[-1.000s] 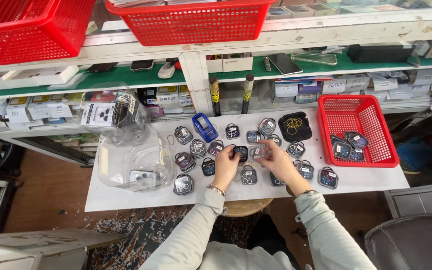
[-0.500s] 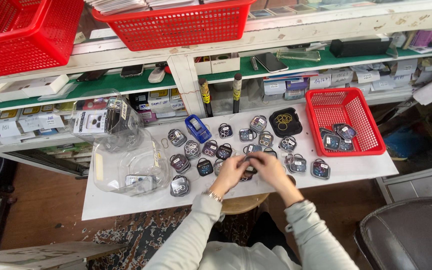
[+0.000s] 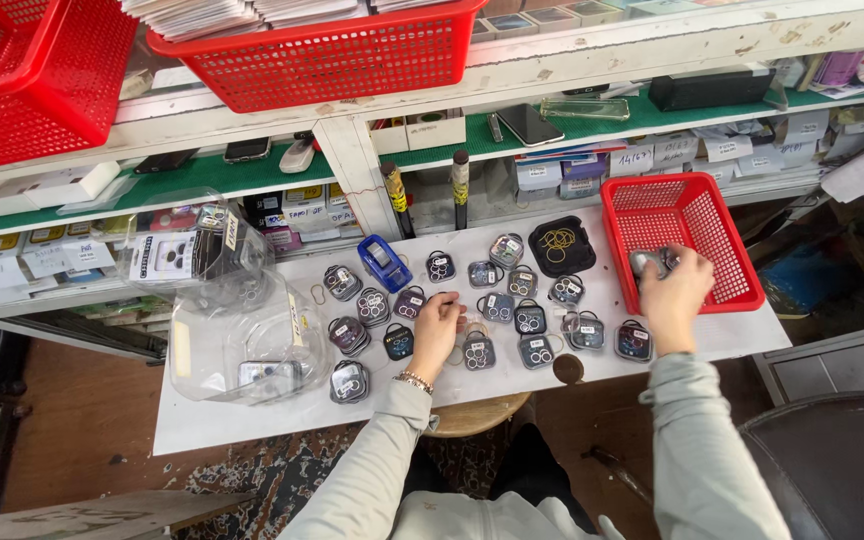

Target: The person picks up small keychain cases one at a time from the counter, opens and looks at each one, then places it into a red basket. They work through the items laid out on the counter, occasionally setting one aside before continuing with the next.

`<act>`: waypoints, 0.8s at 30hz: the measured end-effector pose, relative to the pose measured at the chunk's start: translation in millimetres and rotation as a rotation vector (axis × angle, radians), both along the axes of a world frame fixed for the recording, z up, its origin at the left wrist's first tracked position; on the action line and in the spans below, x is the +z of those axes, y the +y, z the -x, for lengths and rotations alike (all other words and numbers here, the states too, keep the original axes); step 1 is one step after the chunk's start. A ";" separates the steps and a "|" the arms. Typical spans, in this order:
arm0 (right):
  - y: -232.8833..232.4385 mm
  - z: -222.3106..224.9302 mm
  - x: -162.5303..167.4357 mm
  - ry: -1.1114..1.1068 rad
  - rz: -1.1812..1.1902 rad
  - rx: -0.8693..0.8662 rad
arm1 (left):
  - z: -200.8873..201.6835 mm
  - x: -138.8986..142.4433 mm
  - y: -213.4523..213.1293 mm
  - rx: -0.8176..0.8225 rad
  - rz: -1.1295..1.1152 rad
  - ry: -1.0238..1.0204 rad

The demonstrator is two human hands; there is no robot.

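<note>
Over the near wall of the red basket [image 3: 727, 262], the right hand [image 3: 674, 290] holds a small dark lens case [image 3: 649, 261], fingers clamped on it. Judgement: the case is best lowered onto the basket floor and released flat, not dropped from height. Right forearm reaches forward and outward, wrist bent down over the basket rim. Left hand [image 3: 438, 325] rests on the bench [image 3: 252, 420] among rows of similar cases [image 3: 512, 300], fingers curled together on a clear case [image 3: 465, 323]. Clear plastic tubs [image 3: 242, 335] stand well left.
</note>
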State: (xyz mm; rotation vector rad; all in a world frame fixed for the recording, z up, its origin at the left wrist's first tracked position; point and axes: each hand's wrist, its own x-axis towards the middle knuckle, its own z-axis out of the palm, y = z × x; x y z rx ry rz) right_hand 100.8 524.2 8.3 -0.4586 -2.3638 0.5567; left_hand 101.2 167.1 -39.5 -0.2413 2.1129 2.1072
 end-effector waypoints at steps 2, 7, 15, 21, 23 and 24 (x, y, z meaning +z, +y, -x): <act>-42.3 0.6 -7.4 0.113 0.103 0.222 | 2.7 -3.0 1.9 -0.002 0.022 -0.026; -147.4 -5.3 -14.4 -0.360 -0.121 0.772 | 6.0 -8.6 -2.7 0.000 -0.033 -0.041; -186.4 -17.1 20.5 -0.299 -0.058 0.763 | 0.1 -5.7 -33.2 -0.082 -0.291 -0.098; -217.8 -36.5 50.7 -0.084 0.131 0.809 | -2.6 8.2 -32.2 -0.197 -0.569 -0.073; -221.2 -40.6 55.2 -0.048 0.125 0.816 | -4.1 9.4 -35.4 -0.199 -0.554 -0.062; -222.0 -41.1 55.4 -0.026 0.109 0.817 | -3.6 9.3 -37.3 -0.201 -0.545 -0.053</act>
